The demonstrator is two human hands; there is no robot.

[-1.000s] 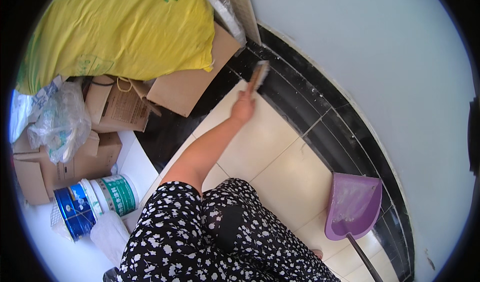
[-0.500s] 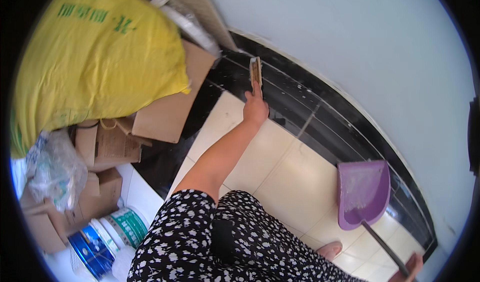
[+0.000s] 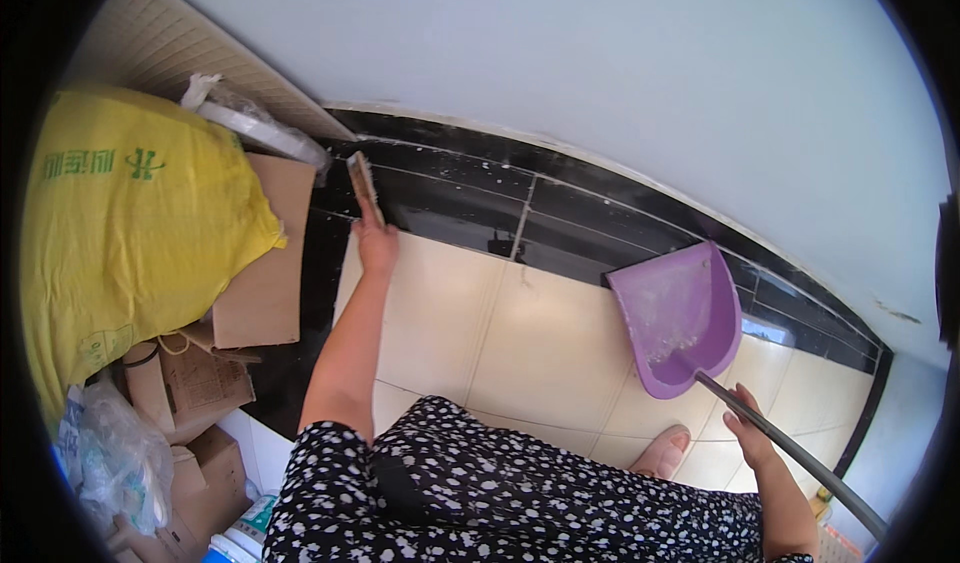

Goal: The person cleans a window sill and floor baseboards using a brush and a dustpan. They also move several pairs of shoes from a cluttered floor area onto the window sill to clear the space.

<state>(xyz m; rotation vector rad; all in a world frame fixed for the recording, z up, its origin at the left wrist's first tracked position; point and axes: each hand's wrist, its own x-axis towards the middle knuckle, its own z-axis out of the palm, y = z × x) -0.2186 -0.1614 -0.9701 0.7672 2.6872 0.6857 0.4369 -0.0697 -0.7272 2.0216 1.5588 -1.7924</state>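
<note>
My left hand (image 3: 376,247) is stretched far out at the left with its fingers closed round a narrow brush (image 3: 364,185). The brush has a wooden body and pale bristles, and it lies against the dark tile strip (image 3: 450,203) along the wall. My right hand (image 3: 750,431), at the lower right, has its fingers loosely round the grey pole of a dustpan (image 3: 722,308). The dustpan is purple, with pale debris inside. Its wide front edge points toward the wall, and it stands over the border of the dark and cream tiles.
A full yellow sack (image 3: 150,233) leans on cardboard boxes (image 3: 262,298) at the left. Clear plastic bags (image 3: 125,453) and a bucket (image 3: 240,543) are below them. A wrapped white item (image 3: 260,128) and a ribbed panel (image 3: 190,53) rest at the wall. My pink shoe (image 3: 665,453) is on cream tiles.
The view has swung so that things sit farther left. The dustpan is tilted differently and closer to the wall. My right hand is now lower on its pole, nearer the pan. My left hand keeps the brush.
</note>
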